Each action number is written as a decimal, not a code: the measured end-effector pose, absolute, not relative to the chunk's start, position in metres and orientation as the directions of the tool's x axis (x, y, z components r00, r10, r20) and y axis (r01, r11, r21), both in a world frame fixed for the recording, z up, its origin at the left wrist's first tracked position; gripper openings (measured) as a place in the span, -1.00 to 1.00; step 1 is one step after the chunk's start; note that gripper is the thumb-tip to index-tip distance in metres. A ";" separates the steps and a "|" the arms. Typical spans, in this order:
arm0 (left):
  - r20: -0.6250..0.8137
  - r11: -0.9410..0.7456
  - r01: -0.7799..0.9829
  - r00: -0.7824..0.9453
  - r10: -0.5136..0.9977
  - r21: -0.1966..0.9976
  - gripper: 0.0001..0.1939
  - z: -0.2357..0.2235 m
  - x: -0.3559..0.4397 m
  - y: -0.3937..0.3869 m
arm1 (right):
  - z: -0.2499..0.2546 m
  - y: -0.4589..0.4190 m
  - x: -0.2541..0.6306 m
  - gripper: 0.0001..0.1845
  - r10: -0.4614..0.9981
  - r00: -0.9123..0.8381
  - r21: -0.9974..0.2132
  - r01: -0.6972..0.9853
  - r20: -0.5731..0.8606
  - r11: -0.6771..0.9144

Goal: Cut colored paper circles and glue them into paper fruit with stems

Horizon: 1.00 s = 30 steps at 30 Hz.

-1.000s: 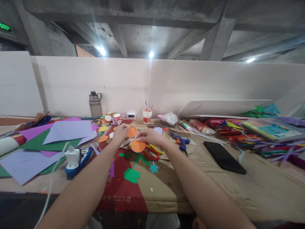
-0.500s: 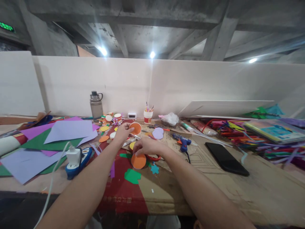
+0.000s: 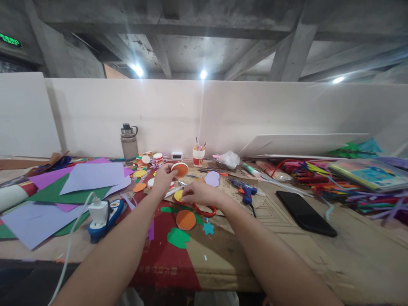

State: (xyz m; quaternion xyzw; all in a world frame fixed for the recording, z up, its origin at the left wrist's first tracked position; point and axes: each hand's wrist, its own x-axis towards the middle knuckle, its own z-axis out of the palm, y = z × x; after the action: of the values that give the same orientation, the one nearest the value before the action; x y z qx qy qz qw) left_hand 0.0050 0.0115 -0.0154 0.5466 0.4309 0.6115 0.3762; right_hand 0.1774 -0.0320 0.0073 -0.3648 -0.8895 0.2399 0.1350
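Near the middle of the counter [image 3: 76,244], the left hand [image 3: 163,179] pinches an orange paper circle [image 3: 181,170] and the right hand [image 3: 201,193] has its fingers at a yellow circle [image 3: 177,195], though I can't tell if they grip it, while another orange circle [image 3: 186,220] lies closer to the front edge.

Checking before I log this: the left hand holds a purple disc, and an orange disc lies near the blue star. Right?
No: in the head view, the left hand holds an orange disc, not purple. Another orange disc does lie near the blue star.
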 end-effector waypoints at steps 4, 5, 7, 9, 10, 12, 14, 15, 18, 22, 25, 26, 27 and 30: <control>0.333 -0.339 -0.008 -0.173 0.927 0.941 -0.64 -0.011 0.005 0.006 | 0.015 -0.030 0.187 -0.77 0.832 -0.520 -0.419 0.722 0.195 0.550; 0.329 -0.338 -0.015 -0.192 0.925 0.941 -0.63 -0.010 0.005 0.006 | 0.017 -0.030 0.189 -0.77 0.857 -0.478 -0.371 0.773 0.193 0.515; 0.319 -0.334 -0.028 -0.226 0.920 0.942 -0.63 -0.009 0.005 0.006 | 0.019 -0.031 0.192 -0.79 0.897 -0.413 -0.284 0.851 0.158 0.441; 0.310 -0.331 -0.046 -0.249 0.918 0.943 -0.63 -0.010 0.004 0.007 | 0.021 -0.032 0.194 -0.81 0.922 -0.374 -0.246 0.888 0.105 0.388; 0.305 -0.329 -0.058 -0.255 0.918 0.942 -0.62 -0.011 0.003 0.008 | 0.021 -0.034 0.195 -0.78 0.930 -0.361 -0.227 0.902 0.071 0.368; 0.300 -0.329 -0.076 -0.259 0.918 0.941 -0.61 -0.012 0.003 0.009 | 0.021 -0.036 0.194 -0.68 0.942 -0.336 -0.166 0.930 -0.017 0.329; 0.296 -0.328 -0.085 -0.263 0.918 0.941 -0.63 -0.011 0.003 0.010 | 0.019 -0.037 0.194 -0.60 0.937 -0.336 -0.104 0.940 -0.101 0.326; 0.292 -0.325 -0.087 -0.268 0.918 0.942 -0.64 -0.011 0.003 0.009 | 0.017 -0.036 0.193 -0.57 0.931 -0.342 -0.083 0.939 -0.130 0.334; 0.261 -0.298 -0.091 -0.290 0.921 0.950 -0.68 -0.009 0.005 0.007 | 0.012 -0.034 0.194 -0.55 0.910 -0.386 -0.077 0.922 -0.148 0.379; 0.217 -0.255 -0.092 -0.305 0.927 0.963 -0.71 -0.008 0.005 0.005 | 0.007 -0.032 0.196 -0.55 0.913 -0.384 -0.147 0.920 -0.138 0.364; 0.204 -0.240 -0.082 -0.311 0.928 0.967 -0.70 -0.010 0.003 0.006 | 0.003 -0.029 0.198 -0.51 0.926 -0.359 -0.217 0.919 -0.113 0.330; 0.196 -0.233 -0.086 -0.311 0.930 0.969 -0.69 -0.011 0.002 0.007 | 0.001 -0.026 0.199 -0.51 0.932 -0.351 -0.240 0.916 -0.090 0.322; 0.190 -0.229 -0.092 -0.313 0.931 0.969 -0.69 -0.011 0.002 0.008 | 0.000 -0.024 0.200 -0.52 0.939 -0.339 -0.272 0.910 -0.057 0.312; 0.182 -0.226 -0.112 -0.310 0.933 0.968 -0.69 -0.010 0.001 0.007 | -0.005 -0.013 0.202 -0.61 0.958 -0.280 -0.388 0.879 0.052 0.278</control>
State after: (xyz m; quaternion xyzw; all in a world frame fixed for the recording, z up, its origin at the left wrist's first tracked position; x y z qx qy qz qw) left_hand 0.0005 0.0073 -0.0105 0.4307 0.4766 0.6540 0.3996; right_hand 0.2024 -0.0126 -0.0054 -0.5835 -0.7872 0.1433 0.1391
